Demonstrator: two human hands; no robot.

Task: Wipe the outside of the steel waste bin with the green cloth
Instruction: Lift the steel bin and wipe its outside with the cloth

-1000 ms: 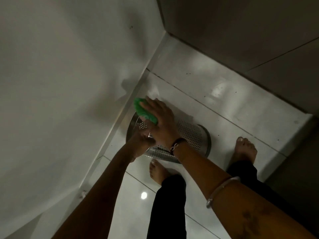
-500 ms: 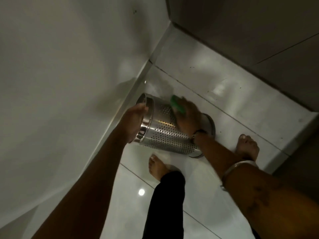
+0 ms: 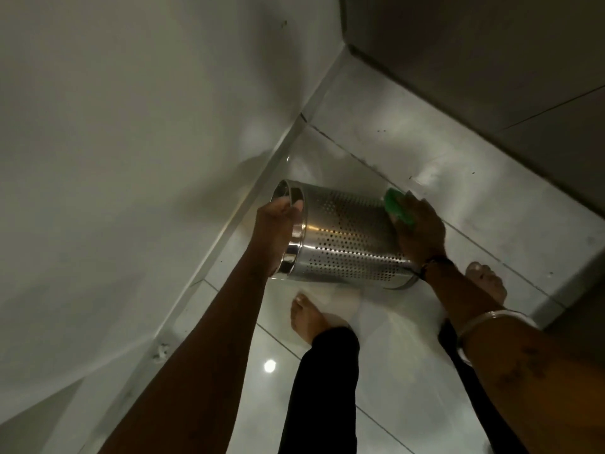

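Note:
The perforated steel waste bin (image 3: 343, 237) is tipped on its side, its polished rim to the left and its base low on the right near the floor. My left hand (image 3: 276, 227) grips the rim and holds the bin tilted. My right hand (image 3: 420, 229) presses the green cloth (image 3: 394, 208) against the bin's wall close to the base end. Only a strip of the cloth shows past my fingers.
A white wall (image 3: 131, 142) runs along the left, with a dark wall (image 3: 491, 60) behind, meeting in a corner beyond the bin. My bare feet (image 3: 307, 314) (image 3: 484, 278) stand on the glossy tiled floor (image 3: 393, 371) just under the bin.
The bin has been tipped further onto its side. My right hand slid the cloth from the rim end along the wall to the base end.

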